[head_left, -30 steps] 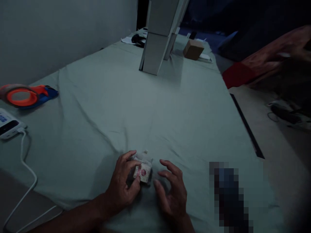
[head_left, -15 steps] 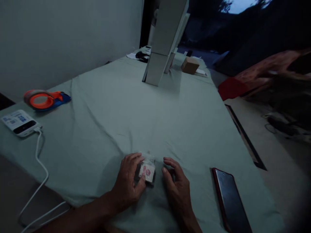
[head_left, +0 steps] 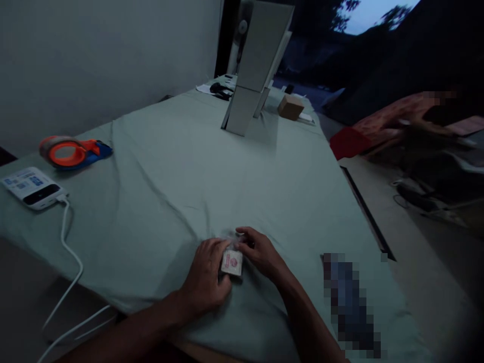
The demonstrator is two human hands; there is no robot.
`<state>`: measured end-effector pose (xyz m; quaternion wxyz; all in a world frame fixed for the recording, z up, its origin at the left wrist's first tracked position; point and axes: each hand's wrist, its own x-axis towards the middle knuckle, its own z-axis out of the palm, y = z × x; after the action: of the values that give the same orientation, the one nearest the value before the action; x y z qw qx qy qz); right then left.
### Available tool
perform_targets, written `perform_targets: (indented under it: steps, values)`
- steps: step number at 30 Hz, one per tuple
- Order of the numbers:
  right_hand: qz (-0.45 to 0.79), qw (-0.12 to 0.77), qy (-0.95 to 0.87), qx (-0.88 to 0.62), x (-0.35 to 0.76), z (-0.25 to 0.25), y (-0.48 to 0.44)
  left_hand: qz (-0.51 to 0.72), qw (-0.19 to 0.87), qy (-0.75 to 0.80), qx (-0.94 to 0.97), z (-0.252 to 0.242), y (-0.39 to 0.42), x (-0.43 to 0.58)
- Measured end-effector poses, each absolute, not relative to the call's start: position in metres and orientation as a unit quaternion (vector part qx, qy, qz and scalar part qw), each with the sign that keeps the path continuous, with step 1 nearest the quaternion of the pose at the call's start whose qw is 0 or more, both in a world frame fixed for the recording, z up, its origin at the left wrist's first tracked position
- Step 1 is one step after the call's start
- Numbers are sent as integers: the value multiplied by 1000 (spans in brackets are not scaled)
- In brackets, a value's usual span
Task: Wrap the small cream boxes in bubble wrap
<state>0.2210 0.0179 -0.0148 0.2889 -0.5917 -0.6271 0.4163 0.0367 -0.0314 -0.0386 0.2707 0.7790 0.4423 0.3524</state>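
Small printed box (head_left: pixel 232 263): rested on the table (head_left: pixel 212 176).
Left hand (head_left: pixel 206 269): box is gripped at its side.
Right hand (head_left: pixel 259 251): placed at clear wrapping (head_left: pixel 230 240); whether pinched cannot be told.
Wrapping care: box is best held flat, lightly pressed.

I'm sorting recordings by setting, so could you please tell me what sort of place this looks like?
It looks like a makeshift work space, perhaps in a home or small shop: a long cloth-covered table bears a tape dispenser and a cardboard box.
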Motion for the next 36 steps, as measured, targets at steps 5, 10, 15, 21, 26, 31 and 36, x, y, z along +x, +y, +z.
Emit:
perform_targets:
  steps: [5,10,15,21,26,31,36]
  values:
    - [418,421,-569,-569,221,-12,14,348,201,401,824,-30,-31,34]
    - [355,566,-469,-577,231,-7,10,325,246,377,832,-7,-36,33]
    - [346,612,-451,-549,233,-10,5,366,337,430,753,3,-26,35]
    - [354,632,-459,-515,231,-1,-2,353,482,513,616,-4,13,49]
    - [353,622,-461,-525,232,-6,1,355,634,391,564,-8,30,62]
    - [173,604,-484,-609,235,0,-4,392,632,408,530,-16,33,72]
    - [182,444,-616,-625,223,9,-14,416,643,412,493,-22,37,74]
